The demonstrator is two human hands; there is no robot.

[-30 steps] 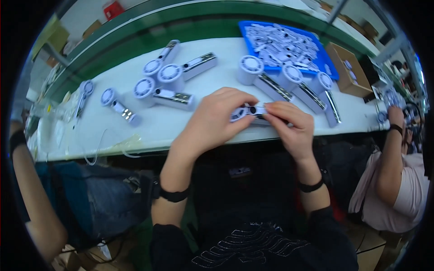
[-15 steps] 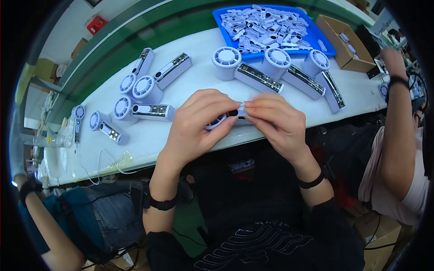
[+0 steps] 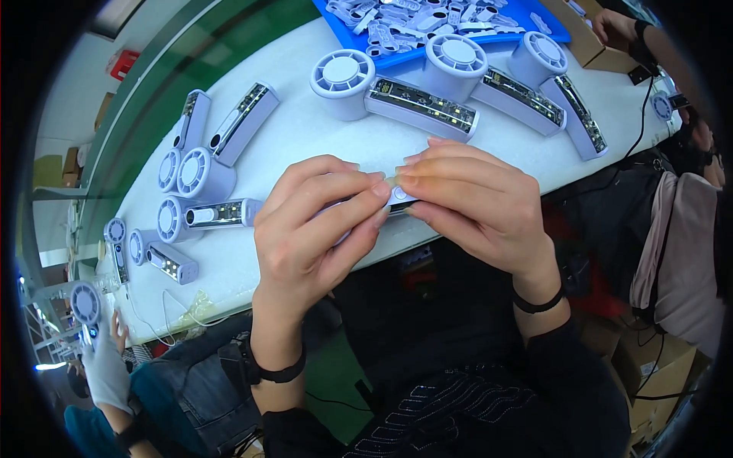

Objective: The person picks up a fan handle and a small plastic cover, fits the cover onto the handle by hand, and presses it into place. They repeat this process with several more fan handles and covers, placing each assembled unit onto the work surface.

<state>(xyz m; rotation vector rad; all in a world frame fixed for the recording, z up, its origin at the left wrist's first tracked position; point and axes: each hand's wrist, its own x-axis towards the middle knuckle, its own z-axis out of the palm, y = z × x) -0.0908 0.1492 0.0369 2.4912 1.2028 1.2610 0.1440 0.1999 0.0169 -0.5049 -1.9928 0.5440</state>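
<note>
Just beyond the table's front edge, both my hands work on a pale lilac handheld fan, and only a small part of its handle cover shows between the fingertips. My left hand is closed round the fan from the left and hides most of it. From the right, my right hand pinches the same handle with thumb and fingers. Behind my hands lies a fan with an exposed circuit board along its handle. Left of my left hand is another fan with a cover piece partly over its board.
More fans lie about the white table. A blue tray of loose covers stands at the back, beside a cardboard box. Co-workers sit on both sides; a gloved hand at left holds up a fan.
The view has shifted nearer the table. My fingers have closed further over the fan's handle, hiding its dark round spot. At left, a co-worker's gloved hand with a fan has come into view.
</note>
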